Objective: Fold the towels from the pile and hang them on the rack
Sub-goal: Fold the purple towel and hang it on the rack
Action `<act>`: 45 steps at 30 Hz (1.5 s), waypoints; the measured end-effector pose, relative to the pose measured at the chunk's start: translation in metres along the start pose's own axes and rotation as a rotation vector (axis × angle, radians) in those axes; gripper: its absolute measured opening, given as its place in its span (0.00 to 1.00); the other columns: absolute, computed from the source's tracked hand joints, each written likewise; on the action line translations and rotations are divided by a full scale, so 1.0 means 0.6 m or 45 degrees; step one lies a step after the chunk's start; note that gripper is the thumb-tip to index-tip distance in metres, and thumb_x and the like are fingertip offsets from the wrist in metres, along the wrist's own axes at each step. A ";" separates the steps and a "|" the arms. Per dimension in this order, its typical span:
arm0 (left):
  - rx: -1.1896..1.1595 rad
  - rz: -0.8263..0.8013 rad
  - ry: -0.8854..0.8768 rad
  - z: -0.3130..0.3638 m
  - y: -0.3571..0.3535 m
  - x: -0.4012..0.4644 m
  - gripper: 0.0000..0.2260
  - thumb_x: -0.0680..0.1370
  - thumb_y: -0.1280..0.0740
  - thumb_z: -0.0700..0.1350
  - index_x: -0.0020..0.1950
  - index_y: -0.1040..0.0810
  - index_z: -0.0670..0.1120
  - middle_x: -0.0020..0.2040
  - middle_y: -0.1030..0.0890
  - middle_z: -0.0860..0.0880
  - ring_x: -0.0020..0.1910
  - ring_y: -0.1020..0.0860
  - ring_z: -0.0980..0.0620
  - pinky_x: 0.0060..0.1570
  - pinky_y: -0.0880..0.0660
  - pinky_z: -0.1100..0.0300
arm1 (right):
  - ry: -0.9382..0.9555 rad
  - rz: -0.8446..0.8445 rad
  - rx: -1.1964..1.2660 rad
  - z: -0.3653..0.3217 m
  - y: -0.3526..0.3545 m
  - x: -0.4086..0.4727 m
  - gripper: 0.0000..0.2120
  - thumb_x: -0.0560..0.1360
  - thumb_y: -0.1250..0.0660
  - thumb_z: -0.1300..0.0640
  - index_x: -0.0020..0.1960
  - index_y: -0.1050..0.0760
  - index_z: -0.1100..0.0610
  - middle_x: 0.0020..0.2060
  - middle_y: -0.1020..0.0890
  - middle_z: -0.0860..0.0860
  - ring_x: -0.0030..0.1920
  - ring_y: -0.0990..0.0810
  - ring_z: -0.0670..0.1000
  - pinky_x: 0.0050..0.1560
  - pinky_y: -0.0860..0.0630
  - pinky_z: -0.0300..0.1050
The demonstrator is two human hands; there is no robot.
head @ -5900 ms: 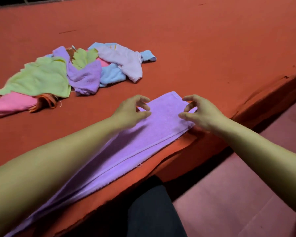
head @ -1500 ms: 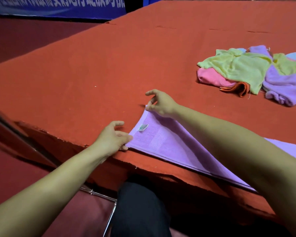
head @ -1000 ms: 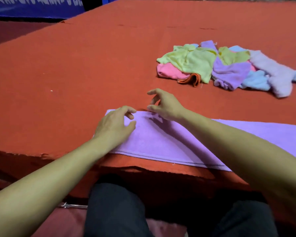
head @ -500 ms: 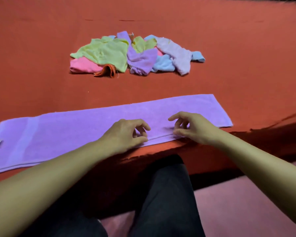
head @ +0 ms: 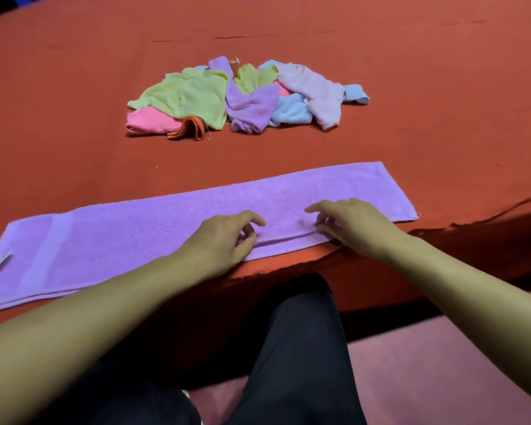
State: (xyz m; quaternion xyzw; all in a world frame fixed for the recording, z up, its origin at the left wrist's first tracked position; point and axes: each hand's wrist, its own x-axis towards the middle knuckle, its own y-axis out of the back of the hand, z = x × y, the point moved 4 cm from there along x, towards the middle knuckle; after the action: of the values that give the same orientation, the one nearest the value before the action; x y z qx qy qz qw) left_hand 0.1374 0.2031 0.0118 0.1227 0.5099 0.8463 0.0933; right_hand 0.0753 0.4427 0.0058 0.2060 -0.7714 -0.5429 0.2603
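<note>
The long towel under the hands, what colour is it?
Purple: the long towel is a light lilac, seen in the head view.

A broad surface (head: 74,96) covered in red-orange cloth fills most of the view, its near edge running across from about 8 o'clock to 3 o'clock, frayed and uneven toward the right. A few thin dark creases mark it near 12 o'clock. Along the near edge lies a purple towel (head: 135,240), folded into a long flat strip, its left end at 9 o'clock bearing a small white tag (head: 1,261), its right end at about 2 o'clock from centre. Well apart from it, toward 12 o'clock, sits the pile (head: 239,99): crumpled towels in yellow-green, pink, orange, purple, light blue and pale lilac, overlapping one another.
</note>
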 end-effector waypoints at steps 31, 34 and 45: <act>-0.173 -0.112 -0.131 0.141 -0.143 0.470 0.15 0.79 0.33 0.49 0.65 0.25 0.47 0.59 0.19 0.49 0.56 0.22 0.50 0.54 0.30 0.62 | -1.028 0.213 0.162 0.242 0.061 -0.090 0.34 0.67 0.24 0.46 0.69 0.33 0.52 0.40 0.20 0.46 0.50 0.19 0.55 0.48 0.25 0.49; -0.140 -0.251 -0.166 0.167 -0.169 0.501 0.20 0.78 0.31 0.54 0.66 0.26 0.47 0.60 0.20 0.47 0.58 0.22 0.49 0.56 0.29 0.59 | -1.049 0.216 0.304 0.249 0.062 -0.084 0.34 0.67 0.22 0.51 0.69 0.32 0.53 0.36 0.22 0.44 0.44 0.20 0.52 0.46 0.28 0.46; -0.316 -0.445 -0.275 0.192 -0.182 0.553 0.05 0.75 0.26 0.46 0.49 0.18 0.51 0.46 0.17 0.51 0.42 0.24 0.58 0.46 0.26 0.63 | -1.052 0.245 0.795 0.242 0.084 -0.095 0.33 0.70 0.24 0.65 0.70 0.34 0.55 0.37 0.22 0.52 0.28 0.21 0.50 0.34 0.23 0.46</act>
State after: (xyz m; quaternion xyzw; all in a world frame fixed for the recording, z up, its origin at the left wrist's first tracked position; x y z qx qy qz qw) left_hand -0.1402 0.4446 0.0042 0.1099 0.4024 0.8556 0.3066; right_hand 0.0270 0.5994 0.0036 -0.0294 -0.9502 -0.2967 -0.0908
